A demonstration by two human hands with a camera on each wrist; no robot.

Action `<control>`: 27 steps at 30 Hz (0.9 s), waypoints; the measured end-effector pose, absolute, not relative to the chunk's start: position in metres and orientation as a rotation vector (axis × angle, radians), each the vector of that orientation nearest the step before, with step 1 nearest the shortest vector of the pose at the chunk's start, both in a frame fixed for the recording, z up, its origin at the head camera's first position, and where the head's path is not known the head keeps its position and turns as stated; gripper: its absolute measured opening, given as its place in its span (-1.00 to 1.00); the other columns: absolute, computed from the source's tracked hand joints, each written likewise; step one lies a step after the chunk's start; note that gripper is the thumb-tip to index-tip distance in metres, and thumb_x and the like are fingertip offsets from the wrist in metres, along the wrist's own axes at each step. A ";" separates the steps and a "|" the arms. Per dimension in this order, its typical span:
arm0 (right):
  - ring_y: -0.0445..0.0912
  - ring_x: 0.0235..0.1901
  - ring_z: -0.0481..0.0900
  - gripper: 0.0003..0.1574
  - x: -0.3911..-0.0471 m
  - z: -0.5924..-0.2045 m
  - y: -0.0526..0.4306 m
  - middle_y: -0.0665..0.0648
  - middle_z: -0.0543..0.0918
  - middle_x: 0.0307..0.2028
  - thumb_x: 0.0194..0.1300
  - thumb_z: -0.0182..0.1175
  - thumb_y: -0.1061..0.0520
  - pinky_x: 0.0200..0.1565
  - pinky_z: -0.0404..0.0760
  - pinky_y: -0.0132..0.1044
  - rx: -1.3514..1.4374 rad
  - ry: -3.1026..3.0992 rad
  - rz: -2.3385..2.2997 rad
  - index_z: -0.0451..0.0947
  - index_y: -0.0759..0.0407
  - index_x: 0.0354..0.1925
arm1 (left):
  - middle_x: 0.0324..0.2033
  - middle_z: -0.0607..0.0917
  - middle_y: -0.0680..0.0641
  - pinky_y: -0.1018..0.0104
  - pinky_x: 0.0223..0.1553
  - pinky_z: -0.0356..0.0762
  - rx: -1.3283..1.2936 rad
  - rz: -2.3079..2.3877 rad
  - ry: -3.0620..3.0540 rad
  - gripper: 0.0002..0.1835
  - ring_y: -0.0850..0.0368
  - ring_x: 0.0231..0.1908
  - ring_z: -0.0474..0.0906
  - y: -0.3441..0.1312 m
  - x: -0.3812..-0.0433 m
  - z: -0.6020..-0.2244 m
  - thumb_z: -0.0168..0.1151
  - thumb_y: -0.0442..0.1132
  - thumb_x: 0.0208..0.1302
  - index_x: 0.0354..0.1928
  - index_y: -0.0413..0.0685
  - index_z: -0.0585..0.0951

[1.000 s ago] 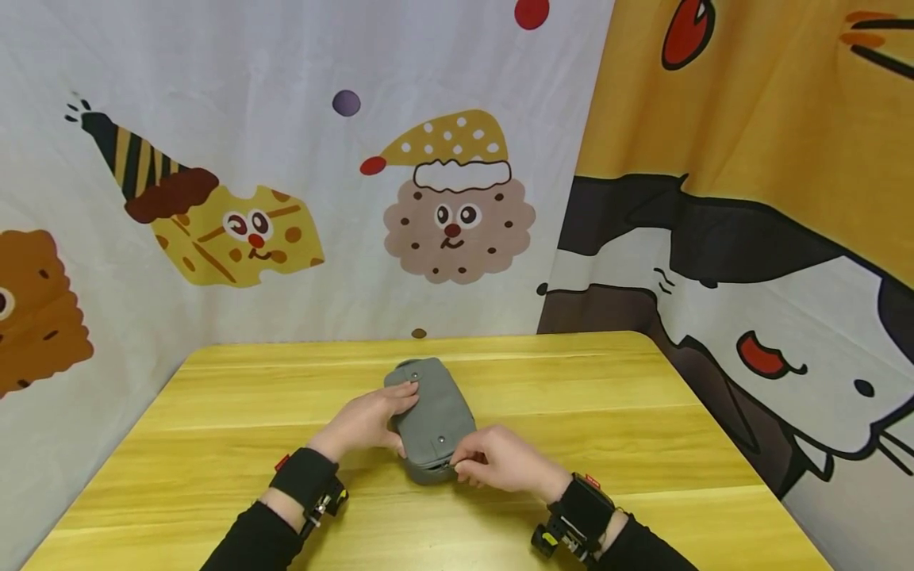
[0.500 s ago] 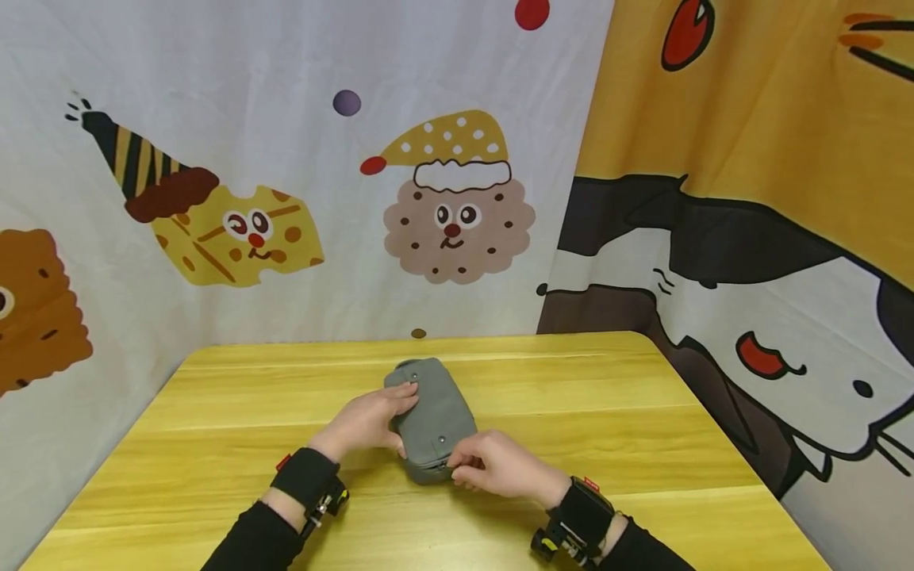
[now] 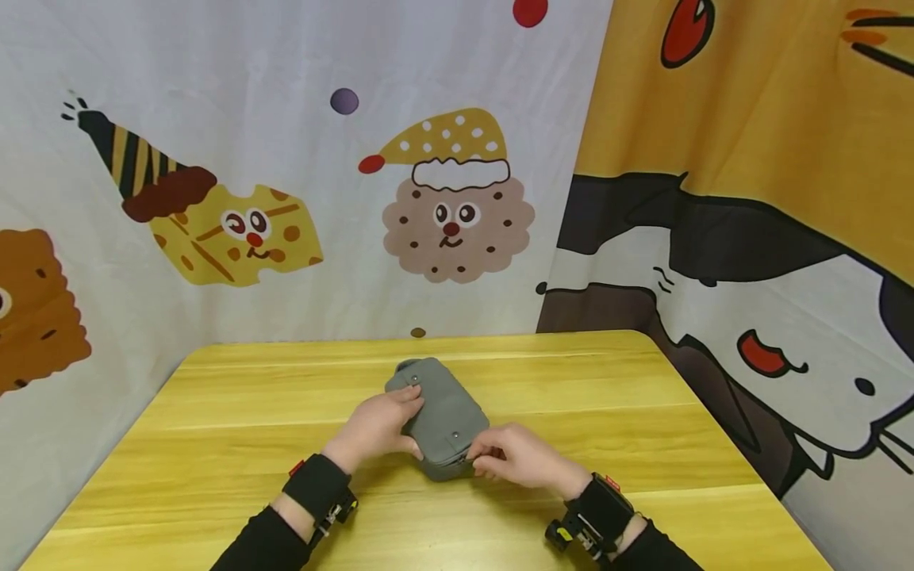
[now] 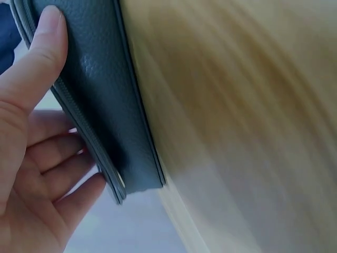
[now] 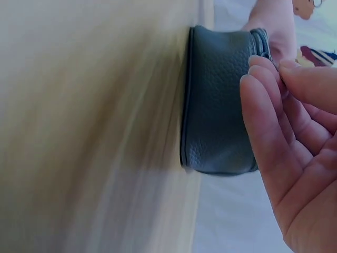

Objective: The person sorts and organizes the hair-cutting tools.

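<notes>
A grey leather-look zip pouch [image 3: 446, 408] lies on the table, with snap studs on its top and a loop at the far end. My left hand [image 3: 382, 422] grips its left side. In the left wrist view the thumb presses the pouch's side wall and the fingers lie over the top face, across the zip [image 4: 81, 118]. At the near right corner, my right hand [image 3: 520, 455] pinches the zip pull between thumb and fingertips. The right wrist view has that pinch beside the zip [image 5: 259, 41], the small pull mostly hidden by the fingers.
The pouch is at the middle of a yellow wood-grain table [image 3: 607, 396]. Behind it hangs a white curtain [image 3: 286, 143] with cartoon prints, and an orange one [image 3: 785, 103] covers the right side. Each wrist wears a black strap [image 3: 319, 485] with a small camera.
The near end of the pouch has swung a little to the right. Both hands have shifted slightly right with it, the right still pinching at the zip corner.
</notes>
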State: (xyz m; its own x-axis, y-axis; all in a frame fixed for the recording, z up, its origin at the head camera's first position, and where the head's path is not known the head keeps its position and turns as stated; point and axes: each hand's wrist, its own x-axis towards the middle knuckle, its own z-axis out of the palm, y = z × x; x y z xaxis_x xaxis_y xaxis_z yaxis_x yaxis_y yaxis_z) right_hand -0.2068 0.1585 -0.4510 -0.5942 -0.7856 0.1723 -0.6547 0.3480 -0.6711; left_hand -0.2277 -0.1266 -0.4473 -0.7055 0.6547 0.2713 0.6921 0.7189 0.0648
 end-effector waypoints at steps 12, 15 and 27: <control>-0.24 -0.47 0.60 -0.90 -0.219 -0.453 0.188 0.05 0.68 -0.41 0.41 0.20 0.23 -0.41 0.64 -0.35 -1.186 2.483 -1.158 0.66 0.19 -0.18 | 0.01 0.66 -0.31 0.09 0.05 0.57 -0.917 -0.067 -2.584 -0.13 -0.15 0.08 0.59 -0.098 -0.229 -0.457 0.48 0.34 -0.19 -0.03 -0.29 0.67; -0.21 -0.47 0.61 -0.90 -0.223 -0.456 0.194 0.04 0.68 -0.41 0.41 0.20 0.24 -0.42 0.64 -0.34 -1.149 2.510 -1.166 0.65 0.21 -0.19 | -0.15 0.70 -0.25 0.13 -0.12 0.65 -0.864 0.017 -2.535 -0.18 -0.10 -0.11 0.66 -0.090 -0.227 -0.458 0.43 0.40 -0.19 -0.17 -0.26 0.68; -0.27 -0.51 0.53 -0.88 -0.232 -0.453 0.208 -0.01 0.63 -0.41 0.40 0.20 0.28 -0.45 0.60 -0.34 -0.983 2.735 -1.133 0.64 0.28 -0.14 | -0.73 0.40 0.02 0.31 -0.67 0.50 -0.675 0.193 -2.503 -0.30 0.11 -0.62 0.49 -0.052 -0.226 -0.453 0.31 0.49 -0.18 -0.78 0.03 0.36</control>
